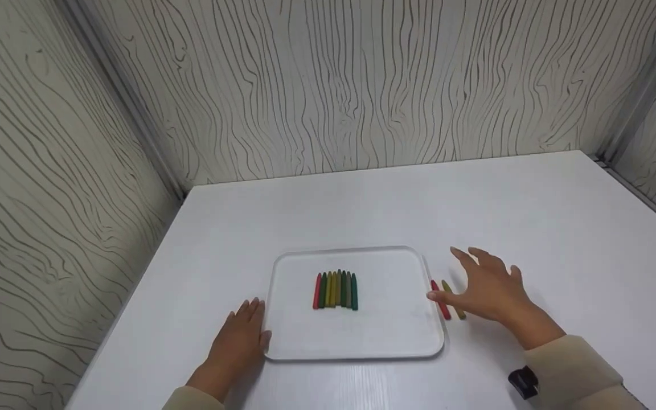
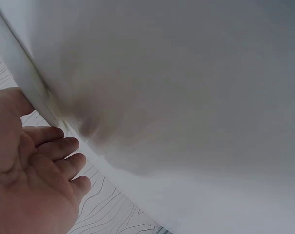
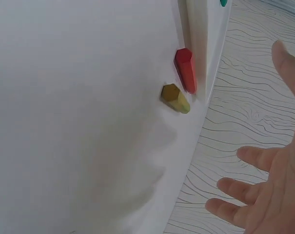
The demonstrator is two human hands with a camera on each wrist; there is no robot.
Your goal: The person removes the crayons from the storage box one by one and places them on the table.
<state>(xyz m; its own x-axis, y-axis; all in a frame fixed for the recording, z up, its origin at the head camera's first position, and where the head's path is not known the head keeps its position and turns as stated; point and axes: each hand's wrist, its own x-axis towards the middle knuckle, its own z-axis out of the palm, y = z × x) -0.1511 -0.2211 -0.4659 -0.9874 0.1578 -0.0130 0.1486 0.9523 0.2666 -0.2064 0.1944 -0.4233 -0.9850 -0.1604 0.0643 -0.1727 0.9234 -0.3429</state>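
Several crayons (image 1: 336, 289) lie side by side in a row on a white tray (image 1: 385, 336), a red one at the left end, the others green and yellowish. My left hand (image 1: 238, 340) rests at the tray's left edge, thumb at the rim and fingers fairly straight outside it; the left wrist view shows its palm (image 2: 32, 180). Spread fingers mark my right hand (image 1: 490, 290), which hovers by the tray's right edge and holds nothing. Beneath its thumb, a red crayon (image 3: 187, 70) and an olive-yellow crayon (image 3: 174, 99) lie on the table, beside the tray's outer wall.
The white table (image 1: 316, 213) extends around the tray. Wood-patterned panels (image 1: 351, 85) stand behind it and at both sides. A black object (image 1: 524, 381) sits at the right sleeve's cuff.
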